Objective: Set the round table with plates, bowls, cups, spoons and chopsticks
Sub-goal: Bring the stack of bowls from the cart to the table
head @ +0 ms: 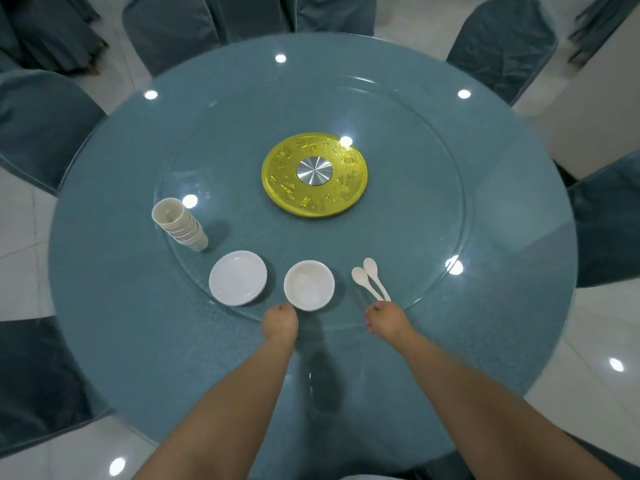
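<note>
On the round table, a tilted stack of cups stands farthest left, then a white plate. The left hand grips the near rim of a bowl, fingers curled. Rightmost, the right hand pinches the handles of two spoons lying on the glass.

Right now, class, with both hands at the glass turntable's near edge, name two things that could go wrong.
1. The stack of cups leans; if the glass turntable turns or jolts, it may topple.
2. The right hand holds the two spoons only by their handle ends, so one could slip out.
3. The left hand could nudge the bowl against the plate.
</note>
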Demonstrator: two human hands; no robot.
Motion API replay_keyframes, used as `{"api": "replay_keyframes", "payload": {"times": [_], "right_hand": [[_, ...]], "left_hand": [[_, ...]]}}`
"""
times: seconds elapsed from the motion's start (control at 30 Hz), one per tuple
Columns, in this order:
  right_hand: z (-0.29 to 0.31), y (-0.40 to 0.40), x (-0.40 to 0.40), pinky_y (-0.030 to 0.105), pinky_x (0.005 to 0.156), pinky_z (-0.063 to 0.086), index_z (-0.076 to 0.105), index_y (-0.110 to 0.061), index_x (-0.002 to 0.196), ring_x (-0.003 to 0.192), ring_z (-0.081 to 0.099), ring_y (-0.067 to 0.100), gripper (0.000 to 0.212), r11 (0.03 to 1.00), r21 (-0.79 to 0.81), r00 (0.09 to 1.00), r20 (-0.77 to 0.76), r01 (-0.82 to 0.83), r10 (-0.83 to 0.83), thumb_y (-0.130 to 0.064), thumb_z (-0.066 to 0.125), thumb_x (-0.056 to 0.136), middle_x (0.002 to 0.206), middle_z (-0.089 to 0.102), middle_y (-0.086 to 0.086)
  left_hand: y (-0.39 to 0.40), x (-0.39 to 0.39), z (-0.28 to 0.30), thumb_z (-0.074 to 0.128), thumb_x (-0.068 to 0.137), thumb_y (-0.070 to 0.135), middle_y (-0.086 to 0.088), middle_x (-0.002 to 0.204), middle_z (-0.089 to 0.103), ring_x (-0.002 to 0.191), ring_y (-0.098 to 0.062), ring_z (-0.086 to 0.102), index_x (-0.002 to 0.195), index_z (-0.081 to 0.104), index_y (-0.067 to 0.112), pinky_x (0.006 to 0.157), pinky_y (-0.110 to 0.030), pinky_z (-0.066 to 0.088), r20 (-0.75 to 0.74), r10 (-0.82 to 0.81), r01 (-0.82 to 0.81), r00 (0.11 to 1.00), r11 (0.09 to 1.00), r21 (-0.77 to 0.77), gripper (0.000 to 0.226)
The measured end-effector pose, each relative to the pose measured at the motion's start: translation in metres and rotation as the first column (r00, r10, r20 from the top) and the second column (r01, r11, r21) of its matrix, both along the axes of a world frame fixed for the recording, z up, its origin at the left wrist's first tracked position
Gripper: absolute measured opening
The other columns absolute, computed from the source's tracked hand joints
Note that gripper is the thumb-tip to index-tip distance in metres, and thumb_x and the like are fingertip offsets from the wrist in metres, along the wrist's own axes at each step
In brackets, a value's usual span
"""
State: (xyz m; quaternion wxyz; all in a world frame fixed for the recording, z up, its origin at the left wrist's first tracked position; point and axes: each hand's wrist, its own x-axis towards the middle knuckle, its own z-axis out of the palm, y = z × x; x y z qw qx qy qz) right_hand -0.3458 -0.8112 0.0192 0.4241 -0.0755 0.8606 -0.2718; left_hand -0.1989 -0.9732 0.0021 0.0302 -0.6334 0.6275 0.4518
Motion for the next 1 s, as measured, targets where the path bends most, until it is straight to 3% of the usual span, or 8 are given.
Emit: {"api": "replay_keyframes", "payload": {"times": [0.1, 0.2, 0.3, 0.43, 0.57, 0.7, 0.93, 1.0], "right_hand": [[-0.004, 0.012, 0.005, 0.029, 0.062, 0.041, 0.055, -0.009, 0.071, 0.068, 0.051, 0.024, 0.024, 0.999, 0.040, 0.993, -0.116, -0.025, 0.029, -0.012, 0.043, 0.092, 0.073, 0.057, 0.009], [-0.005, 0.023, 0.006, 0.027, 0.066, 0.041, 0.059, -0.007, 0.078, 0.073, 0.053, 0.024, 0.024, 0.998, 0.060, 0.988, -0.152, -0.022, 0.031, -0.014, 0.044, 0.094, 0.077, 0.061, 0.009], [-0.010, 0.037, 0.008, 0.028, 0.064, 0.039, 0.046, -0.014, 0.063, 0.071, 0.049, 0.021, 0.032, 0.997, 0.074, 0.988, -0.151, -0.029, 0.040, -0.016, 0.046, 0.095, 0.068, 0.054, 0.004], [-0.014, 0.047, 0.011, 0.029, 0.067, 0.040, 0.056, -0.006, 0.076, 0.075, 0.051, 0.021, 0.022, 0.995, 0.089, 0.988, -0.148, -0.035, 0.048, -0.014, 0.045, 0.094, 0.079, 0.061, 0.010], [-0.014, 0.050, 0.012, 0.029, 0.067, 0.040, 0.052, -0.010, 0.074, 0.074, 0.050, 0.021, 0.021, 0.993, 0.104, 0.984, -0.160, -0.060, 0.076, -0.012, 0.043, 0.092, 0.077, 0.059, 0.007], [-0.015, 0.049, 0.011, 0.027, 0.067, 0.039, 0.052, -0.011, 0.074, 0.074, 0.052, 0.022, 0.022, 0.985, 0.141, 0.978, -0.171, -0.095, 0.119, -0.015, 0.042, 0.094, 0.080, 0.061, 0.008], [-0.015, 0.043, 0.008, 0.026, 0.067, 0.037, 0.043, -0.017, 0.063, 0.075, 0.051, 0.023, 0.031, 0.978, 0.153, 0.963, -0.207, -0.143, 0.173, -0.016, 0.042, 0.095, 0.078, 0.059, 0.005], [-0.013, 0.041, 0.008, 0.027, 0.071, 0.038, 0.045, -0.018, 0.065, 0.078, 0.052, 0.023, 0.030, 0.976, 0.154, 0.961, -0.205, -0.155, 0.185, -0.017, 0.043, 0.095, 0.087, 0.065, 0.011]], "left_hand": [[0.020, -0.001, -0.004, 0.040, 0.094, 0.015, -0.019, 0.112, 0.066, 0.104, -0.038, 0.060, 0.102, 0.065, 0.003, 0.087, -0.037, 0.047, 0.110, -0.249, 0.262, 0.962, 0.958, -0.119, 0.029], [0.035, 0.002, -0.006, 0.042, 0.089, 0.010, -0.014, 0.116, 0.064, 0.105, -0.034, 0.061, 0.108, 0.061, 0.005, 0.085, -0.035, 0.047, 0.205, -0.454, 0.484, 0.867, 0.865, -0.133, 0.027], [0.040, 0.005, -0.006, 0.045, 0.088, 0.010, -0.013, 0.118, 0.064, 0.109, -0.033, 0.061, 0.119, 0.055, 0.008, 0.088, -0.037, 0.049, 0.255, -0.483, 0.521, 0.838, 0.847, -0.106, 0.033], [0.041, 0.008, -0.006, 0.043, 0.091, 0.014, -0.012, 0.127, 0.058, 0.113, -0.034, 0.059, 0.133, 0.045, 0.011, 0.092, -0.040, 0.049, 0.270, -0.477, 0.511, 0.837, 0.857, -0.071, 0.042], [0.037, 0.015, -0.008, 0.040, 0.093, 0.010, 0.001, 0.154, 0.032, 0.124, -0.027, 0.053, 0.148, 0.031, 0.011, 0.099, -0.040, 0.046, 0.281, -0.539, 0.574, 0.794, 0.817, -0.053, 0.056], [0.029, 0.024, -0.011, 0.038, 0.095, 0.014, 0.000, 0.154, 0.032, 0.138, -0.023, 0.039, 0.150, 0.030, 0.010, 0.106, -0.037, 0.041, 0.300, -0.554, 0.589, 0.777, 0.808, -0.033, 0.055], [0.029, 0.028, -0.007, 0.039, 0.095, 0.015, -0.014, 0.155, 0.026, 0.141, -0.029, 0.032, 0.144, 0.037, 0.002, 0.112, -0.039, 0.035, 0.411, -0.468, 0.548, 0.782, 0.831, -0.095, 0.051], [0.041, 0.018, -0.004, 0.038, 0.097, 0.012, -0.015, 0.145, 0.042, 0.133, -0.030, 0.043, 0.134, 0.049, 0.003, 0.103, -0.036, 0.040, 0.418, -0.513, 0.610, 0.750, 0.781, -0.136, 0.040]]}}
